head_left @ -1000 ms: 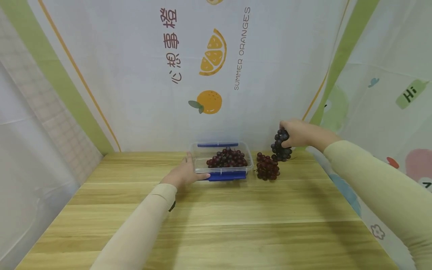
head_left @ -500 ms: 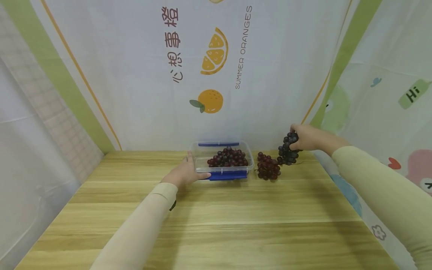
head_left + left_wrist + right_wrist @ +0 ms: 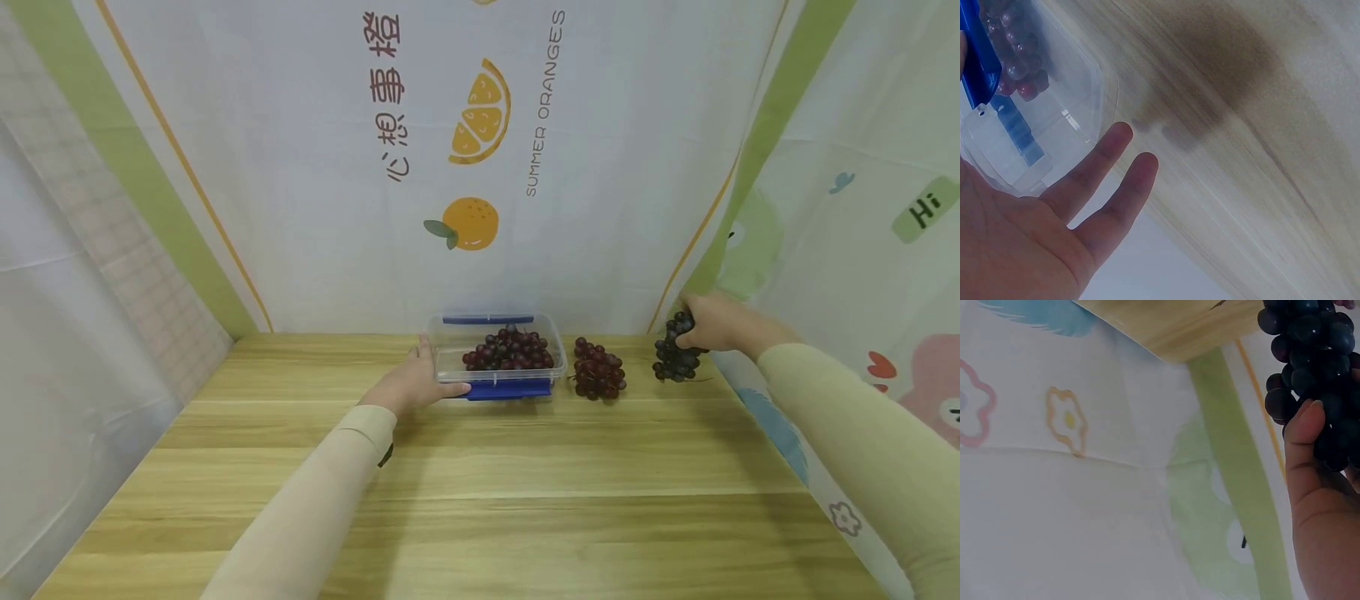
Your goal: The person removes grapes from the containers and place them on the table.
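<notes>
Left hand (image 3: 408, 386), outstretched, touches the container (image 3: 452, 353) at nine o'clock. Toward three o'clock, right hand (image 3: 717, 324) grips dark grapes (image 3: 672, 357); overtight squeezing could split some.

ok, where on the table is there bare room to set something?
Biggest: table between left sleeve and right sleeve, in front of the container. Also left of the left hand, out to the table's edge. Narrow gap: between the red grapes and the dark grapes in the right hand. Crowded: back, where container and red grapes sit close.
</notes>
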Tool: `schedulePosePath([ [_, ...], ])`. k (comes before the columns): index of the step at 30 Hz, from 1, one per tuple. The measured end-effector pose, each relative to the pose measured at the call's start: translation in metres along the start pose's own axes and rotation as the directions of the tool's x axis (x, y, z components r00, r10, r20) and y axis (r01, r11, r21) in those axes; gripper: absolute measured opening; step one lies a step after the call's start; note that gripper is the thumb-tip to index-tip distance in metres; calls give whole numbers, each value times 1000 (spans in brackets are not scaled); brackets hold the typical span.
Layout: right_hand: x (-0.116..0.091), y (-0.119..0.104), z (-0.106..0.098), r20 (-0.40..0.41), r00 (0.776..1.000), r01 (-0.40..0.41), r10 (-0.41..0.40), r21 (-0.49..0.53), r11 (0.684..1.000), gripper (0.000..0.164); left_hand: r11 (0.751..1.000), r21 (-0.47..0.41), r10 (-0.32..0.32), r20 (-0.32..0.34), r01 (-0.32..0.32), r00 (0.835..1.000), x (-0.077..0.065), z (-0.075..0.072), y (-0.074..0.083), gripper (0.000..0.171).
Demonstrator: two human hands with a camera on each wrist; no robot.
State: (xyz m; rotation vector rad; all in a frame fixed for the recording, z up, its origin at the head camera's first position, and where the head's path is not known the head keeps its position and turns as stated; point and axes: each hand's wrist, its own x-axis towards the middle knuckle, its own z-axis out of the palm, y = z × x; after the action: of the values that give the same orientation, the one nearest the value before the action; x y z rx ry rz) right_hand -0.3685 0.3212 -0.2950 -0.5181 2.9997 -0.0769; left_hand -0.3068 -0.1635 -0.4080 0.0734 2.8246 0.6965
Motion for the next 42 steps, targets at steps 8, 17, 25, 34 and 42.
schedulePosePath([
  [8,-3,9,12,23,1000,-16,16,-3,1000,54,1000,-8,-1,1,1,1000,-1,0,-1,138],
  [17,-6,15,19,59,997,-50,49,6,999,59,1000,-11,2,-1,-2,1000,0,1,-1,139],
  [25,-12,18,18,95,991,-90,95,-49,995,56,1000,-6,2,0,-2,1000,-1,0,-1,139],
  [34,-12,17,24,124,980,-153,154,-18,988,31,1000,-3,-13,8,13,1000,-2,-1,0,139],
  [42,-12,9,27,171,968,-188,186,-6,982,14,1000,-19,-5,4,5,1000,-1,0,0,140],
])
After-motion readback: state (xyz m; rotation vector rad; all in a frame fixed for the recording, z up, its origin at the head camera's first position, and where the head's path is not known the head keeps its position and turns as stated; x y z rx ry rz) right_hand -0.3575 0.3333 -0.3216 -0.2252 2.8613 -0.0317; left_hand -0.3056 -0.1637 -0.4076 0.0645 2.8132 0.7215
